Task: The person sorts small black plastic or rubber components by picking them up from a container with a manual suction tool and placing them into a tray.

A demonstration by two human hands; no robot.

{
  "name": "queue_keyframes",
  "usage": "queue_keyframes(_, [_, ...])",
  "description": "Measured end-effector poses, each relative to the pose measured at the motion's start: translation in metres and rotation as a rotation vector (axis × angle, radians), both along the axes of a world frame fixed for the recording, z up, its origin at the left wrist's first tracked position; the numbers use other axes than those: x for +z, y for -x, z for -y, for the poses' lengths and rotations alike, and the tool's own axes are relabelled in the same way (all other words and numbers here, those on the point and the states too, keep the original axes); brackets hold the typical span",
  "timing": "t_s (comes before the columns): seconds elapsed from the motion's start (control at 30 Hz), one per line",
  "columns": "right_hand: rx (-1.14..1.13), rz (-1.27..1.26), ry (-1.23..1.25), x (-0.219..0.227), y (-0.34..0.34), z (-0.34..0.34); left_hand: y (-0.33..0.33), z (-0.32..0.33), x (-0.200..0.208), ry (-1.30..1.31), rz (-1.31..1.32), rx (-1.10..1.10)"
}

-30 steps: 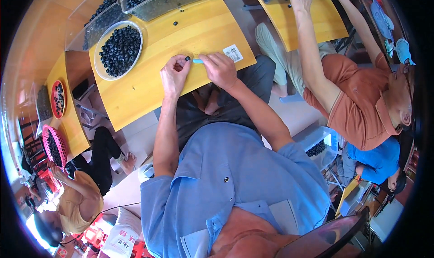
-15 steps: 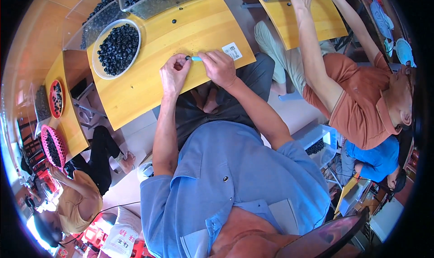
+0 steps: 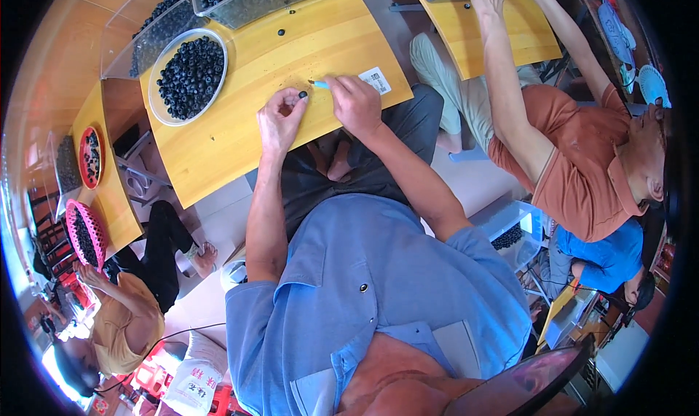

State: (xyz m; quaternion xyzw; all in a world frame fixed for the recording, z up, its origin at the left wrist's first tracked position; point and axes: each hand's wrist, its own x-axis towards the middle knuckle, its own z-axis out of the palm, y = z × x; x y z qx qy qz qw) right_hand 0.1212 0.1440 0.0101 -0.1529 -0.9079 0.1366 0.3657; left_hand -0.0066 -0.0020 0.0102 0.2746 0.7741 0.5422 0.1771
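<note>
- Pinches a dark berry (image 3: 302, 95) between thumb and forefinger of the left hand (image 3: 282, 117), out at the fingertips, probably to leave most of the skin uncovered.
- Grips a slim light-blue tool (image 3: 320, 84) in the right hand (image 3: 357, 104), fingers closed round the rear part, likely for fine control of the exposed end.
- Points that end left, near the berry but apart from it; cannot tell what the dark bit at the tip is.
- Holds both berry and tool over the near half of the yellow wooden table (image 3: 240, 146), perhaps to let any drops land there.
- Has a round clear bowl (image 3: 153, 99) full of berries at left, seemingly in easy reach of the left hand.
- Has a rectangular clear bin (image 3: 277, 4) of berries at the far edge, presumably set back to free elbow room.
- Shows a white label (image 3: 374, 80) flat at right, just beside the right hand.
</note>
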Motion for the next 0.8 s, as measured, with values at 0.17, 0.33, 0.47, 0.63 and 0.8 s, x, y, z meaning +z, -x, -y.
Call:
queue_keyframes(0.17, [0.009, 0.009, -0.024, 0.0, 0.003, -0.002, -0.001, 0.001, 0.003, -0.078, 0.079, 0.036])
queue_keyframes(0.33, [0.026, -0.034, -0.033, -0.003, 0.003, 0.0, 0.008, 0.01, 0.013, -0.11, -0.141, 0.1])
queue_keyframes(0.47, [0.004, -0.038, -0.053, -0.004, 0.0, -0.001, 0.05, 0.031, 0.044, -0.075, -0.337, 0.321])
queue_keyframes(0.63, [0.022, -0.022, -0.043, -0.006, 0.002, -0.001, 0.116, 0.058, 0.073, -0.097, -0.336, 0.456])
queue_keyframes(0.8, [0.031, -0.011, -0.012, -0.001, 0.003, 0.0, 0.14, 0.073, 0.076, 0.015, -0.397, 0.495])
